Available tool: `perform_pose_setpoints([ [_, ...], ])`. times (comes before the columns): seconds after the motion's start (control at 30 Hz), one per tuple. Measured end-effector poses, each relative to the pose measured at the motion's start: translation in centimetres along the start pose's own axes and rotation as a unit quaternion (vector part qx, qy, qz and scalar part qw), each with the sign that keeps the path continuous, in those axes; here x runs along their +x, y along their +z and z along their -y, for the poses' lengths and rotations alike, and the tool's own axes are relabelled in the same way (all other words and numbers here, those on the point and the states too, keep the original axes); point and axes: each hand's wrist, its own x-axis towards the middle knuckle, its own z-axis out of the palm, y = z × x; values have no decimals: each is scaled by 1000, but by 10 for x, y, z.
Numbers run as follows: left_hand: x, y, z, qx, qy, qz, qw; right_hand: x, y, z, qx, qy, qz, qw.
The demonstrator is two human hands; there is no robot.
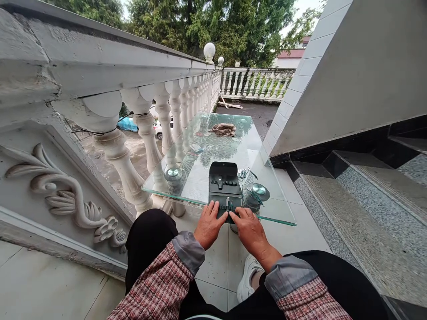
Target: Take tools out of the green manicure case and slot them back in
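Note:
An opened black case (224, 171) lies at the near edge of the glass table, with a few small metal tools in its slots and loops. My left hand (210, 224) rests on the lower left edge of the case, thumb toward the middle. On the lower right edge, my right hand (249, 229) touches the case with its fingertips near a small tool. Fingers of both hands are bent round the case's near edge. To the right of the case lie small metal clippers (242, 173) and a bundle of thin metal tools (256, 195).
The glass table (196, 164) carries a crumpled brown cloth (223, 129) and a small packet (196, 147) farther back. A white balustrade (147, 129) runs along the left; stone steps (370, 200) rise on the right.

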Motion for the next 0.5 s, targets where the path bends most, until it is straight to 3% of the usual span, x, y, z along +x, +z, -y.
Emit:
perform_pose_setpoints([
  [0.23, 1, 0, 0, -4, -2, 2, 1000, -9, 6, -1, -29, -35, -33, 998],
  [0.5, 2, -3, -1, -14, -7, 8, 1000, -11, -2, -9, 141, 58, -48, 987],
])
